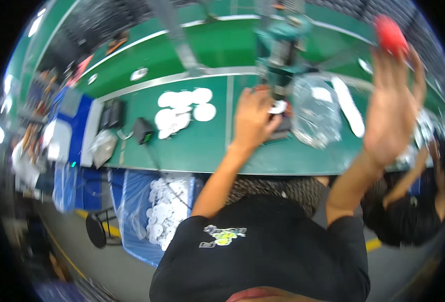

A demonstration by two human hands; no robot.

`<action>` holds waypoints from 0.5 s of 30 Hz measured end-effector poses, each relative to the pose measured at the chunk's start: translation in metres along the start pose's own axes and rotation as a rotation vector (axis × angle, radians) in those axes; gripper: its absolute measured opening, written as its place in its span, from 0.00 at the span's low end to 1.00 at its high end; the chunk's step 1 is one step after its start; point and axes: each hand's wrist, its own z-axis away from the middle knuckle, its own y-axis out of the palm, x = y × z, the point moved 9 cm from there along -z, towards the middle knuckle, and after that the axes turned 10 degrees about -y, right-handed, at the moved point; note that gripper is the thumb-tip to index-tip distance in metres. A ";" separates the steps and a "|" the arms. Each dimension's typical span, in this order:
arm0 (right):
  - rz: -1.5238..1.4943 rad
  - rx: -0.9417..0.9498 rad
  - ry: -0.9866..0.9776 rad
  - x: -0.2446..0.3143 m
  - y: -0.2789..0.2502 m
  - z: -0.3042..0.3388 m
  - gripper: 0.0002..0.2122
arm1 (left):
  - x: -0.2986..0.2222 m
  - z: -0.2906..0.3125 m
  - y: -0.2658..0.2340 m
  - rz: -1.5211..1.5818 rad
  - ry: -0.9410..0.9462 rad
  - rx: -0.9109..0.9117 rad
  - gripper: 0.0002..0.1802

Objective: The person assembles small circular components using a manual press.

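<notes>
Head view: one bin lined with blue plastic film (132, 229), below the table's front edge and to the person's left, holding a loose heap of flat white round pieces (164, 211). One large clear plastic bag (303, 126) with a white patch, lying on the green tabletop (187, 158) to the right of a teal metal press with a dark column (281, 45); its contents cannot be told. One small crumpled translucent bag (103, 147) at the table's left end, beside a blue-and-white machine (67, 118); contents likewise unclear. On the tabletop, left of the press: a group of flat white discs (204, 111), some overlapping, and one small black box with a cable (142, 131). Right of the clear bag: one long, narrow white piece (348, 106), lying aslant. Left hand (255, 115): forearm reaching forward from the lower edge, hand at the foot of the press, thumb and fingers apart around one small white piece (278, 106) set under the column; whether they grip it cannot be told. Right hand (392, 108): raised high, fingers stretched upward, the outermost apart from the rest, their tips at a red rounded knob (390, 35); blur hides whether they close on it.
</notes>
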 end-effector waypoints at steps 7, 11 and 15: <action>0.688 0.469 0.411 0.001 0.018 0.162 0.17 | -0.008 0.096 -0.012 1.028 -0.797 0.196 0.21; 0.887 0.536 0.309 0.016 0.023 0.222 0.18 | -0.019 0.135 0.010 1.399 -1.067 0.492 0.27; 0.961 0.521 0.385 0.022 -0.005 0.230 0.24 | -0.035 0.130 0.033 1.385 -1.046 0.702 0.29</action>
